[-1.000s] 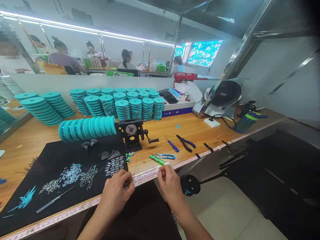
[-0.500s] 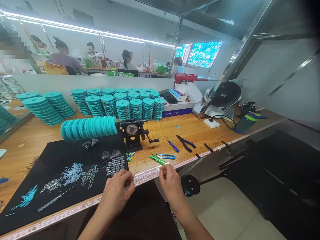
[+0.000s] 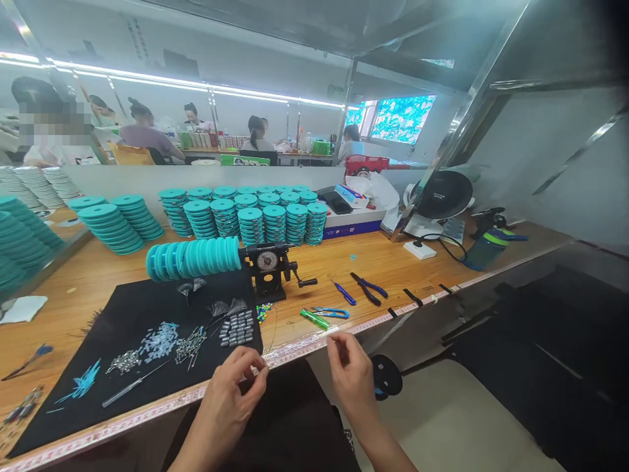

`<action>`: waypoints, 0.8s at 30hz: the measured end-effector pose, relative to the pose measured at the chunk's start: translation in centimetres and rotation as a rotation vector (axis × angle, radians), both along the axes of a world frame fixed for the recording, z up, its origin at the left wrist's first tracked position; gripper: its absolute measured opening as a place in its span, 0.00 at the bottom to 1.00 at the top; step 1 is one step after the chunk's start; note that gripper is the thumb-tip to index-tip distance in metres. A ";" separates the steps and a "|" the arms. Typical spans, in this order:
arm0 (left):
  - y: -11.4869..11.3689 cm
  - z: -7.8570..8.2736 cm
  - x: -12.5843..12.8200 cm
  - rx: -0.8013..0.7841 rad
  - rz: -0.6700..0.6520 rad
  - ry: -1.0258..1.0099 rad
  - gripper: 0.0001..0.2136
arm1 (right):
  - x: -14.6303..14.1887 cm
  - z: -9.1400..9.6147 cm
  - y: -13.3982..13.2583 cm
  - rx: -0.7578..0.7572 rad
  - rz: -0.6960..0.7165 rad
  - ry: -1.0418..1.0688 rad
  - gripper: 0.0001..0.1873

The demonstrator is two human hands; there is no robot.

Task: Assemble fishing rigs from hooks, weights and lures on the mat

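My left hand (image 3: 234, 394) hovers at the table's front edge, thumb and forefinger pinched on something too small to make out, just below the measuring tape (image 3: 295, 351) fixed along that edge. My right hand (image 3: 351, 377) is a little to the right, also pinched, fingertips raised near the tape. A thin line may run between the two hands, but I cannot be sure. Behind them lies a black mat (image 3: 137, 341) with small metal and clear parts (image 3: 236, 328). A black hand-crank winder (image 3: 270, 265) carries a row of teal spools (image 3: 194, 257).
Stacks of teal spools (image 3: 246, 219) line the back of the wooden bench. Green cutter (image 3: 314, 319), blue snips (image 3: 331, 312), pliers (image 3: 368, 287) lie right of the winder. A black fan (image 3: 442, 195), power strip (image 3: 419, 249) and bottle (image 3: 484, 246) sit far right. Other people work behind the divider.
The view has shifted so the bench sits further right. Both hands have dropped slightly below the table edge and moved a bit further apart; both stay pinched.
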State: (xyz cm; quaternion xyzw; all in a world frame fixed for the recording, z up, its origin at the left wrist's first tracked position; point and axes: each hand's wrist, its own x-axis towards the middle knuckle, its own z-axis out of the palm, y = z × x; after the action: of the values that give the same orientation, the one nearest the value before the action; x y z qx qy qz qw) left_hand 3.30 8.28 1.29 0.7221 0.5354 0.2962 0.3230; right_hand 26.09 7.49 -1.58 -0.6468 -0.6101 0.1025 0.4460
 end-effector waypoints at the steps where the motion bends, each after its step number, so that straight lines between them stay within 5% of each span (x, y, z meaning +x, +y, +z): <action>1: -0.6 0.1 -0.3 -0.024 0.004 -0.082 0.09 | -0.1 0.1 -0.6 0.005 0.003 0.034 0.10; 4: -2.0 0.0 -0.8 -0.105 0.020 -0.229 0.11 | -0.9 0.4 -2.1 -0.081 0.097 0.203 0.12; 10: -3.3 -0.5 -0.6 -0.182 -0.034 -0.344 0.12 | -4.3 1.4 -3.7 -0.486 0.524 0.806 0.11; 14: -3.9 -0.2 -0.2 -0.227 -0.079 -0.397 0.12 | -5.6 2.0 -4.0 -0.452 0.570 0.948 0.13; 24: -4.1 0.1 0.0 -0.327 -0.117 -0.544 0.13 | -6.0 2.6 -4.2 -0.364 0.536 0.874 0.14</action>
State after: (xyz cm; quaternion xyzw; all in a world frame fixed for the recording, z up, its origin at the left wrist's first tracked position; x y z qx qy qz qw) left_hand 3.32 4.14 1.38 0.5846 0.4273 0.3694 0.5824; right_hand 20.13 3.28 1.00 -0.4325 -0.4839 0.5759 0.4971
